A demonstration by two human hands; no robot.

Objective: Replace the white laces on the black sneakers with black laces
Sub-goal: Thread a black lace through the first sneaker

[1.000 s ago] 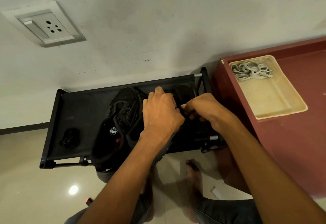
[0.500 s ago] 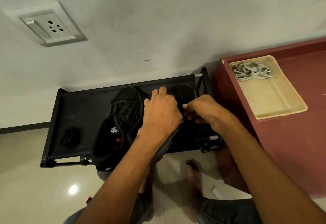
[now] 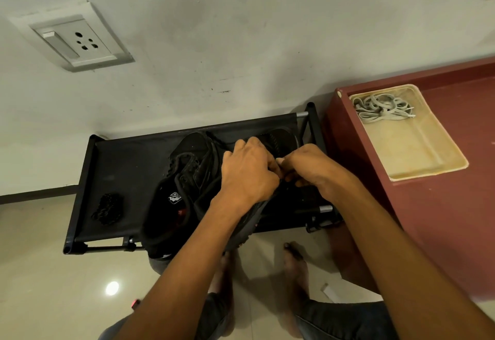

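Right sneaker (image 3: 278,140) on rack (image 3: 128,168), under both hands | left hand (image 3: 247,176) and right hand (image 3: 312,167) fingers curled, pinching black lace at its eyelets | left sneaker (image 3: 187,168) beside | spare black lace (image 3: 108,208) at rack's left | white laces (image 3: 383,109) in tray (image 3: 417,152) on red cabinet (image 3: 455,219)

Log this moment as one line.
stage: lacing right sneaker on rack | left hand, right hand: working lace | white laces: in tray

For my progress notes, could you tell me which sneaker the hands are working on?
The right-hand sneaker, under both hands; the left sneaker, showing its tongue logo, lies untouched.
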